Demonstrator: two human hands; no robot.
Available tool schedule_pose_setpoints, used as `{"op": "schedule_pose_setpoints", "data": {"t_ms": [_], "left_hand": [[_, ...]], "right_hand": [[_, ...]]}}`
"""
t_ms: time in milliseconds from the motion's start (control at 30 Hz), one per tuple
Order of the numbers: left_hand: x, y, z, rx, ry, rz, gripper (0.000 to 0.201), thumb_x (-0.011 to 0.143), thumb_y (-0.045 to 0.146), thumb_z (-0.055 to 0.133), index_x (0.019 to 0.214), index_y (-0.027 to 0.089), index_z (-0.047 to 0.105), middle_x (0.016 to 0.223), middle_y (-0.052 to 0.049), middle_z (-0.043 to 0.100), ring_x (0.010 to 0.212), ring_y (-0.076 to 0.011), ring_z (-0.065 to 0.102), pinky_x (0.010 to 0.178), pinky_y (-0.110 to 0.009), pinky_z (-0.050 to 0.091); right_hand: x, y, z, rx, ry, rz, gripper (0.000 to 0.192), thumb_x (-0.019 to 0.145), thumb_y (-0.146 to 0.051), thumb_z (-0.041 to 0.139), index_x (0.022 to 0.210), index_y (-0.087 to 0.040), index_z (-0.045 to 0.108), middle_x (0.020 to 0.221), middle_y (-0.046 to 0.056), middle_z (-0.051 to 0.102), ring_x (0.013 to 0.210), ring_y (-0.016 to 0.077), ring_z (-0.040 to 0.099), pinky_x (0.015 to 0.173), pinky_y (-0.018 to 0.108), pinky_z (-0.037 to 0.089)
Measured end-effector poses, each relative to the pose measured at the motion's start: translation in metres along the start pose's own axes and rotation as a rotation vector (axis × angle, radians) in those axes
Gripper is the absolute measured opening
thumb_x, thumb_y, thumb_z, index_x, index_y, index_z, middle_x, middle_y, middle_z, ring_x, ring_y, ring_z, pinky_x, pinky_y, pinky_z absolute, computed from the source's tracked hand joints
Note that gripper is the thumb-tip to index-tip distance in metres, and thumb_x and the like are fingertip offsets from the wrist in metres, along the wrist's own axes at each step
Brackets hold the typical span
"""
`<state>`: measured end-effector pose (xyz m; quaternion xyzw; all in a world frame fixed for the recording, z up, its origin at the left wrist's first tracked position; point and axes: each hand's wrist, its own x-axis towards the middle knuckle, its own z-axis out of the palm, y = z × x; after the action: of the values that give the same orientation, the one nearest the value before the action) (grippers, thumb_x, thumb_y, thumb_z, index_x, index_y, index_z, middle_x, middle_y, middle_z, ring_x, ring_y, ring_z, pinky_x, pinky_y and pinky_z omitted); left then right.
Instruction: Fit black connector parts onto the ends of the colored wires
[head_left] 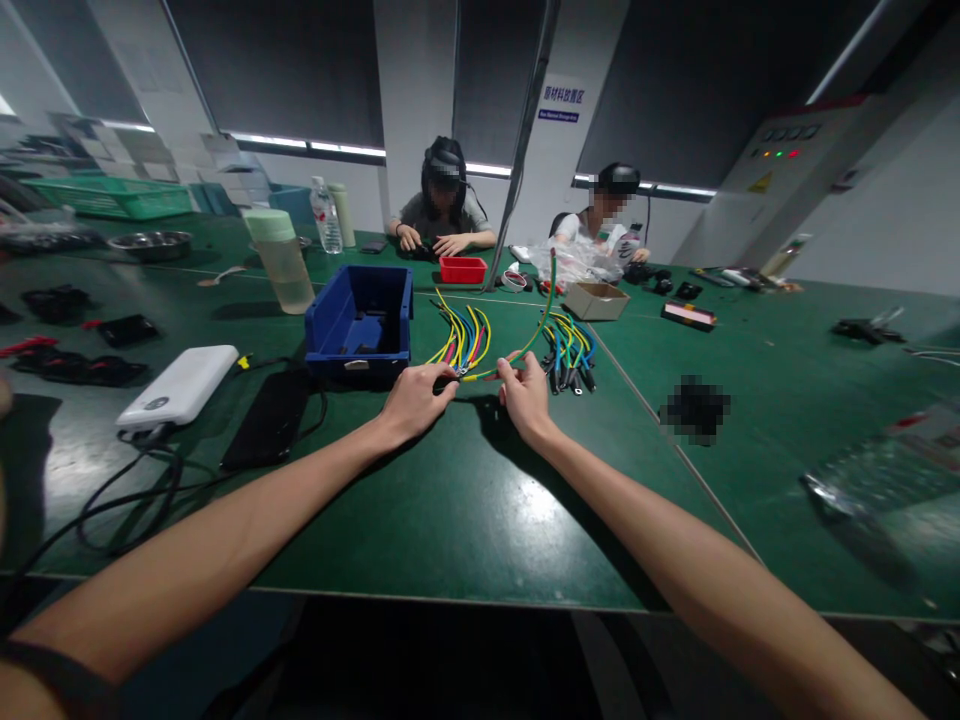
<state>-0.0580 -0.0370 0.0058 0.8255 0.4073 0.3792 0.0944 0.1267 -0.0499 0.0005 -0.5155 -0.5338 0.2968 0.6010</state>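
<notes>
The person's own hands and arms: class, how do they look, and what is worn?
The left hand and right hand are ungloved, with no watch visible. Left arm and right arm are mostly uncovered; a dark band, perhaps a sleeve edge, crosses the left one.

Left hand (416, 403): fingers at the low end of a green-yellow wire (548, 312)
Right hand (526, 398): fingers pinching that wire
Wire bundles (574, 345): two, beyond the hands
Blue bin (328, 345): on the table (450, 520), left of both bundles

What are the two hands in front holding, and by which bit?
A green-yellow wire. The right hand pinches it partway along, and the left hand seems to pinch its lower end.
</notes>
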Motion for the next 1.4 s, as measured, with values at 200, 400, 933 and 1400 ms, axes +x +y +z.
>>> {"op": "schedule_pose_setpoints", "data": {"t_ms": [200,400,933,1400], "left_hand": [[0.0,0.0015,-0.0004,-0.012,-0.003,0.0,0.017,0.084,0.025,0.054,0.095,0.019,0.067,0.097,-0.004,0.071,0.091,-0.0205,0.065,0.087,-0.033,0.049],[-0.0003,0.0021,-0.0014,-0.007,-0.006,-0.01,0.017,0.084,0.025,0.055,0.095,0.019,0.067,0.097,-0.004,0.071,0.091,-0.0208,0.065,0.086,-0.033,0.05],[-0.0001,0.0025,-0.0011,-0.012,-0.018,-0.002,0.018,0.084,0.025,0.054,0.095,0.019,0.067,0.098,-0.005,0.071,0.092,-0.0208,0.065,0.087,-0.033,0.049],[-0.0003,0.0021,-0.0014,-0.024,-0.02,0.003,0.018,0.084,0.025,0.055,0.096,0.019,0.067,0.098,-0.005,0.071,0.092,-0.0207,0.065,0.087,-0.033,0.049]], "right_hand": [[0.0001,-0.0004,0.0007,0.01,-0.011,0.0,0.026,0.08,-0.045,0.054,0.086,-0.023,0.041,0.059,-0.003,0.061,0.034,0.01,0.043,0.034,0.022,0.031],[0.0001,0.0009,0.0012,0.016,-0.016,0.004,0.026,0.08,-0.045,0.055,0.085,-0.023,0.041,0.06,-0.003,0.061,0.035,0.0097,0.043,0.035,0.021,0.032],[-0.0012,-0.0013,0.0007,0.009,-0.022,-0.004,0.026,0.08,-0.045,0.055,0.086,-0.023,0.042,0.062,-0.003,0.062,0.035,0.0095,0.044,0.035,0.022,0.032],[-0.0004,0.0006,0.0007,0.009,-0.027,-0.004,0.026,0.08,-0.045,0.055,0.086,-0.023,0.042,0.061,-0.004,0.061,0.034,0.0096,0.044,0.034,0.021,0.032]]}}
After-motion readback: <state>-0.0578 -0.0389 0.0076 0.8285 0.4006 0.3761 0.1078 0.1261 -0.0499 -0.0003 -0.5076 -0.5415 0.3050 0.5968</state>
